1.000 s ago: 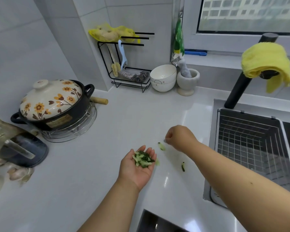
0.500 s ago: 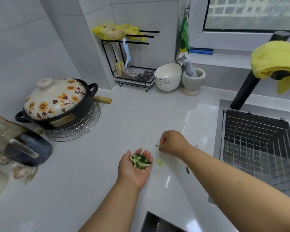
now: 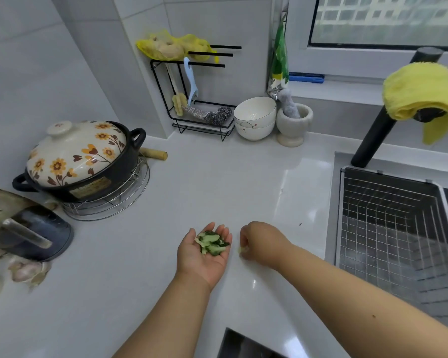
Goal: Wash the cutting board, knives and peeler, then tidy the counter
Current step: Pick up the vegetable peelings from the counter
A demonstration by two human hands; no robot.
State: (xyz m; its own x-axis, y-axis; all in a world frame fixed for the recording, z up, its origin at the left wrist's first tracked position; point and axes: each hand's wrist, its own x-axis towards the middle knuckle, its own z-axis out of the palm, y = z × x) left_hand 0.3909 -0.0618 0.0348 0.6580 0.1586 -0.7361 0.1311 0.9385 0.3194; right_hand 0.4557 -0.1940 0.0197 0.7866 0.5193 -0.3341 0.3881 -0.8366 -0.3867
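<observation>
My left hand [image 3: 204, 254] is palm up just above the white counter [image 3: 243, 182], fingers straight, carrying a small heap of green cucumber peelings [image 3: 212, 243] on the palm and fingers. Just beside it, my right hand [image 3: 263, 242] is knuckles up with fingers curled down onto the counter, fingertips pinching a pale scrap of peel [image 3: 241, 250] that touches the surface. Right of both hands, the sink [image 3: 332, 215] holds a wire drain basket [image 3: 388, 228]. Left side: garlic bulbs [image 3: 27, 271], then a dark pot with a floral lid [image 3: 75, 153] on a wire trivet [image 3: 109, 205]. Further back, a black rack [image 3: 192, 99] with a light blue peeler [image 3: 192, 81] hanging on it, stacked white bowls [image 3: 254, 118], and a stone mortar with pestle [image 3: 294, 122]. A yellow cloth [image 3: 422, 91] is draped over the black faucet [image 3: 373, 135]. Cutting board and knives not in view.
</observation>
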